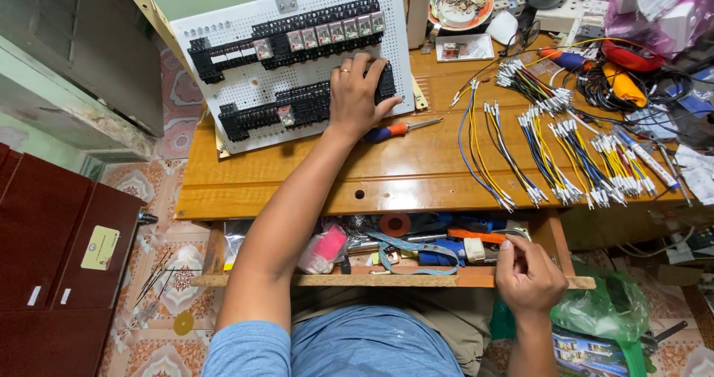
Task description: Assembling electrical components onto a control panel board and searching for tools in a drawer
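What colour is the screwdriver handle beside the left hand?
Blue with an orange-red neck, on the screwdriver, in the head view.

One head-worn camera looks steeply down from above the person's lap onto the wooden table [297,187], close, floor at frame left, shelf below centre.

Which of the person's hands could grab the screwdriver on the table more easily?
Probably the left hand. It rests on the white perforated board, and the screwdriver lies just beside its thumb. The right hand is down at the cluttered shelf under the tabletop, much farther away.
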